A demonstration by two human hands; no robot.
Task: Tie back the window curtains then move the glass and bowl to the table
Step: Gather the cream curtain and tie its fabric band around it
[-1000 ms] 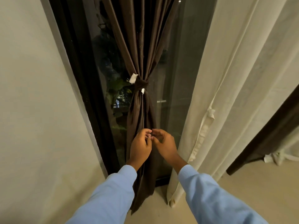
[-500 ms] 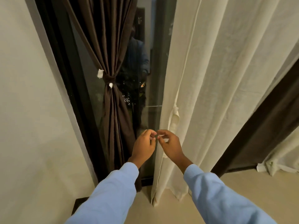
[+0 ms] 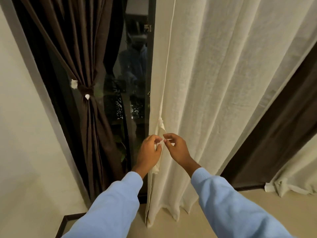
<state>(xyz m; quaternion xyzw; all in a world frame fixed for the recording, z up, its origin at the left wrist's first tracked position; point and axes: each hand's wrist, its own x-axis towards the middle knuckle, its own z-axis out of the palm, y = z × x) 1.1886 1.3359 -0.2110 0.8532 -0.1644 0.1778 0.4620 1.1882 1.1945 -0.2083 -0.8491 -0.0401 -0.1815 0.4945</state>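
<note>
Against the dark window (image 3: 135, 100), the cream curtain (image 3: 214, 83) hung loose and untied, coarse-woven, in soft vertical folds, with its sewn tie strip (image 3: 160, 127) dangling at the edge. The left hand (image 3: 149, 152) and right hand (image 3: 177, 149) hovered at that strip with curled fingers. I could not tell whether the left pinched it; the right seemed to hold nothing. Gathering the cloth and wrapping the strip looked to be the next move. Beside it, the smooth brown curtain (image 3: 89, 134) was already cinched by its band (image 3: 86, 90). Neither glass nor bowl was in view.
</note>
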